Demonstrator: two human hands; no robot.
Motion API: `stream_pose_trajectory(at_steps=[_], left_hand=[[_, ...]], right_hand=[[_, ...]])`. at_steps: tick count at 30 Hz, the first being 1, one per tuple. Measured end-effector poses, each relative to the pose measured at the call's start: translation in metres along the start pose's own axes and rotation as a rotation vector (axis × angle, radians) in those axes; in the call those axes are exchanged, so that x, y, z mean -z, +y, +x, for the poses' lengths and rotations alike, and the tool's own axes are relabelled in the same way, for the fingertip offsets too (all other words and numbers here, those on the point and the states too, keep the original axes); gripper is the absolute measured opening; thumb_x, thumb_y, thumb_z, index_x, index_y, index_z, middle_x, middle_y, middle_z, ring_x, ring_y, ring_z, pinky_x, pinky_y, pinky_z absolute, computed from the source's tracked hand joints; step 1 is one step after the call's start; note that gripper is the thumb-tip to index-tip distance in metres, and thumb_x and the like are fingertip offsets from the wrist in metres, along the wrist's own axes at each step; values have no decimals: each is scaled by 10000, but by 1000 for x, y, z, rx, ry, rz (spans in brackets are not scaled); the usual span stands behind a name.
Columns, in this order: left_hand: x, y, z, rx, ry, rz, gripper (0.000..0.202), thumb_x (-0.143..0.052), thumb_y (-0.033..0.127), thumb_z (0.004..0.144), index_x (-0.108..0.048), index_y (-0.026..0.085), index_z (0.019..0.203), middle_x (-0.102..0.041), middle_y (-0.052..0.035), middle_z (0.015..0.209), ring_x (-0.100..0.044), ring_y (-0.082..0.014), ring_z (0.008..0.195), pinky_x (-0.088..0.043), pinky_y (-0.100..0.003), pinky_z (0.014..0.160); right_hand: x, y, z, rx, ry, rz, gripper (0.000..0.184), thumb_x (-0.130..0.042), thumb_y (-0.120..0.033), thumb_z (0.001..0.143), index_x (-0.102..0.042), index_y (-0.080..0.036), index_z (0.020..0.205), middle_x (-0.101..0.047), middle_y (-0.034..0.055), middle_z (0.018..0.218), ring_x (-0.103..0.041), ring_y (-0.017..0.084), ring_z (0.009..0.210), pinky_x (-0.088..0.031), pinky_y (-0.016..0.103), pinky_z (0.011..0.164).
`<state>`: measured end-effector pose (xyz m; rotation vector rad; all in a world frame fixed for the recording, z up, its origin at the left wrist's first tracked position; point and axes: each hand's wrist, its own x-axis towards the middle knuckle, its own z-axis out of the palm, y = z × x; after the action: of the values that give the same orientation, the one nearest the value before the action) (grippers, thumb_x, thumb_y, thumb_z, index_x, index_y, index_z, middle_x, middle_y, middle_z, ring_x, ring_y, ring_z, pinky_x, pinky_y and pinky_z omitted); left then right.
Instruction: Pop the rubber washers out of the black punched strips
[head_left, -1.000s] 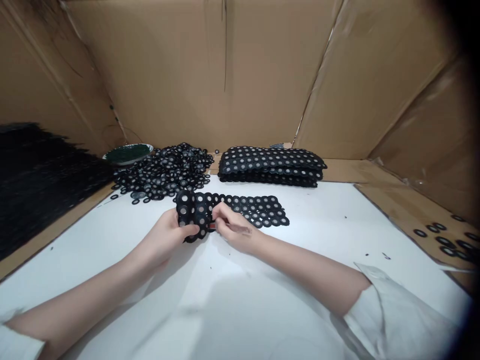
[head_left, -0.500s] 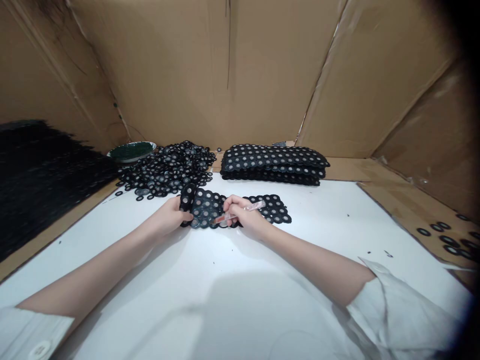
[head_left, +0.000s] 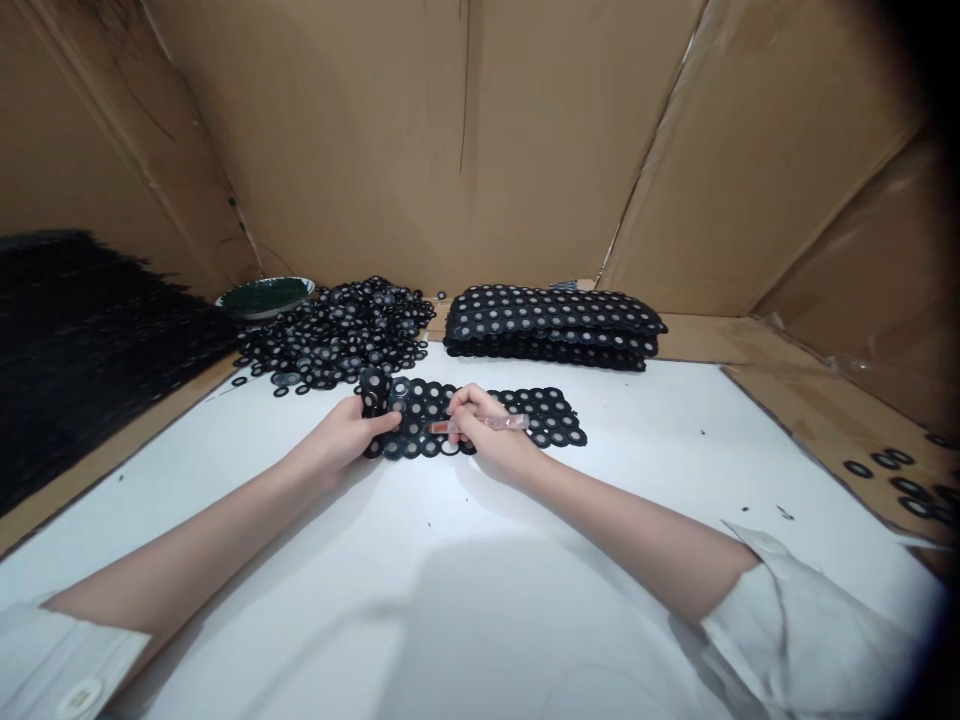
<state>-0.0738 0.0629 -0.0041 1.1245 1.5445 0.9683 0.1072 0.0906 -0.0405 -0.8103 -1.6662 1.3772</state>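
A black sheet of joined rings with pale centres (head_left: 540, 415) lies flat on the white table (head_left: 465, 580). My left hand (head_left: 346, 435) grips the sheet's left end, which is curled upward. My right hand (head_left: 484, 432) is closed round a thin clear pen-like tool with a reddish tip (head_left: 480, 424), held across the sheet with the tip pointing left.
A heap of loose black rings (head_left: 337, 335) lies behind the sheet at left, a stack of ring sheets (head_left: 551, 325) behind at right. A green dish (head_left: 264, 296) sits by the heap. Cardboard walls surround the table. Loose rings (head_left: 900, 480) lie at far right; dark material (head_left: 82, 340) at left.
The folded-up left part of the sheet has been laid flatter on the table. My right hand now shows the clear tool, which was hidden one second ago. Both hands shifted slightly away from me.
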Motion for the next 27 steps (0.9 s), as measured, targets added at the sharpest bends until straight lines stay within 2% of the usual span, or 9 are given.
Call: stream_pose_trajectory(at_steps=[3, 7, 11, 15, 19, 24, 27], left_hand=[[-10, 5, -16, -84, 89, 64, 270, -626, 294, 614, -591, 131, 826, -656, -82, 845, -592, -232, 779, -439, -313, 667], [-18, 12, -36, -233, 90, 222, 220, -564, 308, 668, -587, 152, 822, -646, -54, 825, -572, -245, 805, -420, -315, 680], [-11, 12, -27, -287, 129, 355, 169, -573, 304, 634, -568, 165, 730, -641, -46, 792, -561, -251, 786, -405, -319, 684], [-1, 4, -2, -208, 139, 253, 188, -593, 266, 575, -553, 164, 728, -638, -42, 765, -566, -239, 748, -408, -309, 650], [3, -4, 9, -142, 75, 139, 223, -589, 238, 560, -555, 151, 764, -641, -42, 771, -567, -214, 718, -411, -298, 630], [1, -5, 6, -86, 44, 68, 252, -582, 217, 558, -540, 144, 795, -638, -47, 772, -570, -203, 706, -415, -301, 633], [-1, -4, 4, -84, 66, 36, 239, -589, 210, 545, -533, 141, 767, -635, -49, 748, -574, -211, 696, -420, -304, 617]], right_hand=[[-4, -2, -2, 48, -11, -139, 89, -343, -270, 821, -412, -214, 823, -486, -40, 620, -477, 103, 594, -325, 213, 536], [-10, -8, -5, 171, -37, -317, 86, -323, -227, 822, -407, -215, 810, -449, -47, 645, -418, 91, 558, -299, 215, 534], [-12, -8, -2, 186, -63, -300, 84, -333, -228, 821, -413, -214, 799, -437, -52, 616, -402, 89, 546, -296, 215, 532], [-4, 0, 7, 47, -73, -52, 150, -389, -313, 818, -456, -191, 761, -477, -34, 601, -442, 90, 563, -318, 206, 523], [2, 3, 12, -31, -12, 200, 276, -407, -397, 811, -464, -170, 664, -471, -27, 553, -437, 78, 521, -340, 202, 512], [0, 0, 9, 22, -10, 168, 225, -445, -355, 795, -489, -168, 678, -496, -9, 619, -480, 88, 591, -390, 206, 547], [-1, 0, 7, -10, 17, 145, 155, -439, -283, 778, -480, -172, 678, -499, -15, 619, -490, 85, 578, -393, 201, 531]])
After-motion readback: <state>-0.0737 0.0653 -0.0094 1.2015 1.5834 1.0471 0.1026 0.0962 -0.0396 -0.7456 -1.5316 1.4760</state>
